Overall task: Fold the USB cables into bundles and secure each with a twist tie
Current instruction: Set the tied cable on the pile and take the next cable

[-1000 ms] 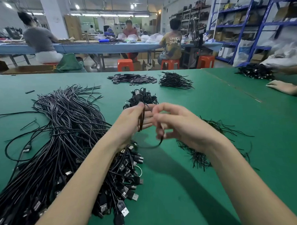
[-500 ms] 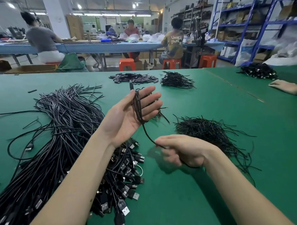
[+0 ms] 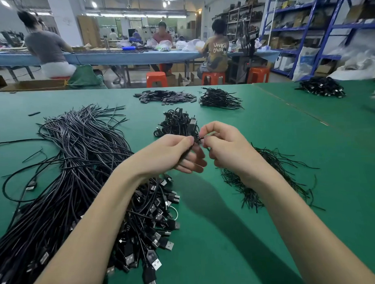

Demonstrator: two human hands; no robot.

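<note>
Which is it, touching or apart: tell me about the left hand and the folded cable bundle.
Touching. The head view shows the left hand gripping the folded cable bundle, whose dark strands run between thumb and fingers, while the right hand pinches at its top.

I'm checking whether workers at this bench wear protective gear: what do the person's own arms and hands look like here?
Both forearms are bare up to the frame's edge, with no sleeves in view. The left hand and right hand wear no gloves, and no rings, watch or wristband show. The fingers are uncovered, nails short and unpainted as far as can be seen. No markings are visible.
</note>
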